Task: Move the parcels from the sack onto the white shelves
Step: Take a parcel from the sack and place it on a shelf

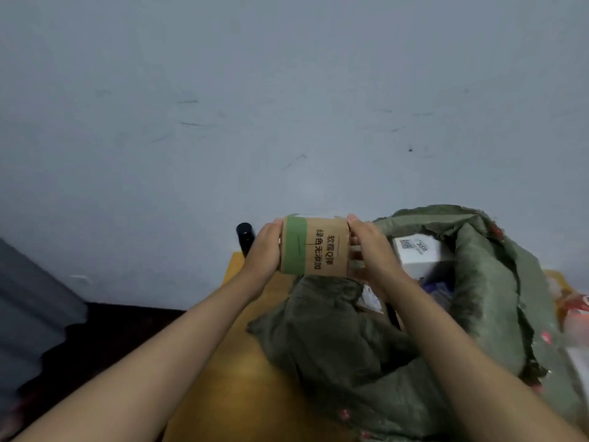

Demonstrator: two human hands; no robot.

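A brown cardboard parcel (pixel 314 247) with a green band and black print is held up in front of the wall, above the sack's near edge. My left hand (pixel 266 250) grips its left end and my right hand (pixel 371 247) grips its right end. The green woven sack (pixel 487 298) lies open on a wooden surface to the right. Inside it I see a white box (pixel 414 253) and other parcels, partly hidden. No white shelves are in view.
A black cylinder (pixel 244 237) stands by the wall just left of my left hand. The sack rests on a yellow-brown tabletop (pixel 236 378). A grey corrugated sheet (pixel 28 314) is at the far left. Orange-red packaging (pixel 573 311) lies at the right edge.
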